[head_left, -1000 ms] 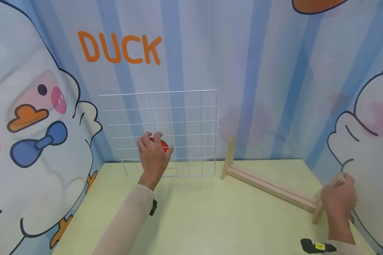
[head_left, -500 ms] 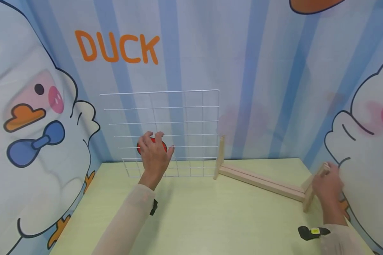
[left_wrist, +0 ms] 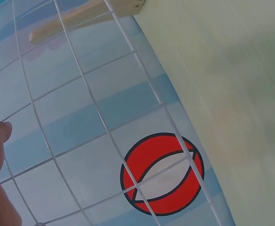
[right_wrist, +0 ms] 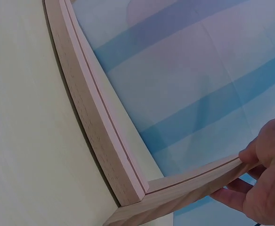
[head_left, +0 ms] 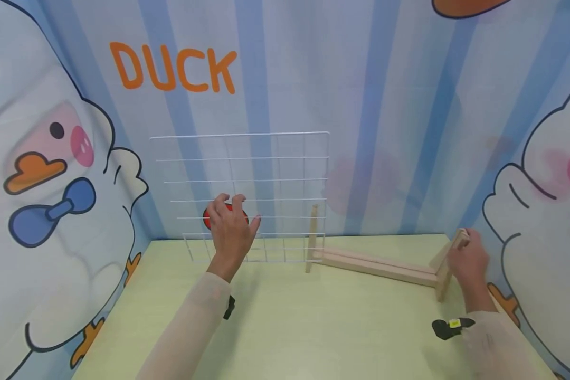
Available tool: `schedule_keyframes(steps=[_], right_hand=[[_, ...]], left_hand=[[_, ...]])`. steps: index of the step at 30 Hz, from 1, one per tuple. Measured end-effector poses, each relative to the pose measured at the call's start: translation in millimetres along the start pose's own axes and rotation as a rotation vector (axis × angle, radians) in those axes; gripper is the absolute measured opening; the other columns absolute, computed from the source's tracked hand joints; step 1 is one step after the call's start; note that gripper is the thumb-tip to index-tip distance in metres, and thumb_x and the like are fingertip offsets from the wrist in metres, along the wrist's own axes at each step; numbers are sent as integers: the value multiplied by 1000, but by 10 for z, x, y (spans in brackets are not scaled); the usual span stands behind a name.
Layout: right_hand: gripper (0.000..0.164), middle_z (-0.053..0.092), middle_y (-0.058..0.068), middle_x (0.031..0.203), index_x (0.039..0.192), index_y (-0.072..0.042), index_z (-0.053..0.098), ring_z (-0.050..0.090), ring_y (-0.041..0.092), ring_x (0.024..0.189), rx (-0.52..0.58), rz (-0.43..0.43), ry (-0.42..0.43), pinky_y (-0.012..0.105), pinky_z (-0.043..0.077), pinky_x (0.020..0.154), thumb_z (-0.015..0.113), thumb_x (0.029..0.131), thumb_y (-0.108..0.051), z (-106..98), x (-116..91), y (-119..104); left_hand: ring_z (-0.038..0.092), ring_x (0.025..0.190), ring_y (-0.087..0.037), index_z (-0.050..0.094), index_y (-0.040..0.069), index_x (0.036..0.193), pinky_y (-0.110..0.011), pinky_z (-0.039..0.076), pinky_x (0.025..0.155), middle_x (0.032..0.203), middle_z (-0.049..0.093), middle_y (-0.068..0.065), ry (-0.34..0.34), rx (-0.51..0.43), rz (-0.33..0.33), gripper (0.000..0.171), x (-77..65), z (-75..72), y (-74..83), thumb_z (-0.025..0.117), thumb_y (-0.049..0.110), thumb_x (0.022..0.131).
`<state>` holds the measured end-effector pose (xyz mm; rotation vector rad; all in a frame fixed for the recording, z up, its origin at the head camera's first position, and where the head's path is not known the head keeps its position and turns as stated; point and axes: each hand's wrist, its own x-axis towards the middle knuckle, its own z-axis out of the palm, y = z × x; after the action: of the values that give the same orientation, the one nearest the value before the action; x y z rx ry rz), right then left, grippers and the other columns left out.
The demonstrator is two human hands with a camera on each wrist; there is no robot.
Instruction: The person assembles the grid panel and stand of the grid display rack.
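Observation:
A white wire grid panel (head_left: 239, 134) stands upright near the back of the table. My left hand (head_left: 231, 232) holds it in the lower middle, fingers curled at the wires. In the left wrist view only part of that hand shows, at the left edge. To the right is a wooden stand (head_left: 380, 268), a long grooved bar with an upright at each end. My right hand (head_left: 467, 258) grips the top of its right upright (right_wrist: 189, 195). The stand's left upright (head_left: 312, 232) is behind the panel's right side, seen through the wires.
A pale yellow-green table (head_left: 323, 327) carries everything. Behind it hangs a striped blue curtain (head_left: 380, 105) with printed ducks. A red and white ball print (left_wrist: 147, 150) on the curtain shows through the grid.
My right hand has moved the wooden stand leftward and back, so its left upright passes behind the panel's right edge. The left hand and the grid panel have hardly moved.

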<state>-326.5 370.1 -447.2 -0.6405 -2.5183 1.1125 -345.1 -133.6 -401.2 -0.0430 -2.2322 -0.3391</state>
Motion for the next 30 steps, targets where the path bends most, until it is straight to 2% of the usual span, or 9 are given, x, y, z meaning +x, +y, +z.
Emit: schedule_keyframes(steps=[7, 14, 17, 18, 22, 30], right_hand=[[63, 43, 36, 149, 160, -4, 19, 46, 55, 132, -6, -72, -42, 65, 44, 104, 37, 100, -6, 238, 59, -136], [63, 39, 36, 153, 162, -5, 13, 43, 56, 134, 21, -132, -139, 65, 40, 107, 35, 103, -11, 410, 35, -345], [62, 41, 37, 151, 162, -6, 14, 46, 56, 131, 12, -175, -161, 65, 43, 105, 35, 103, -12, 491, 46, -418], [63, 41, 37, 150, 162, -6, 14, 48, 56, 129, 7, -187, -170, 64, 47, 99, 36, 103, -13, 514, 48, -442], [65, 39, 38, 151, 162, -6, 12, 49, 56, 129, -10, -226, -216, 63, 49, 96, 39, 102, -12, 578, 62, -529], [70, 40, 38, 148, 161, -7, 11, 52, 56, 127, -35, -228, -314, 55, 58, 87, 49, 102, -7, 694, 88, -702]], left_hand=[[44, 127, -43, 50, 11, 128, -52, 49, 97, 133, 49, -23, -47, 7, -10, 59, -8, -41, 75, 80, 39, 86], [45, 124, -41, 51, 10, 127, -51, 48, 95, 131, 50, -23, -25, 37, 22, 59, -15, -19, 117, 81, 39, 85], [45, 124, -41, 50, 11, 128, -51, 48, 95, 132, 50, -23, -28, 45, 22, 59, -5, -20, 109, 79, 40, 86], [45, 124, -42, 50, 11, 128, -51, 48, 94, 132, 50, -23, -25, 41, 21, 59, -2, -23, 108, 80, 40, 86], [45, 122, -42, 51, 10, 127, -51, 48, 94, 131, 50, -23, -9, 29, 21, 58, -3, -27, 98, 81, 38, 85], [46, 123, -43, 52, 11, 127, -51, 49, 94, 131, 50, -23, -18, 44, 3, 58, 3, -42, 97, 82, 37, 84]])
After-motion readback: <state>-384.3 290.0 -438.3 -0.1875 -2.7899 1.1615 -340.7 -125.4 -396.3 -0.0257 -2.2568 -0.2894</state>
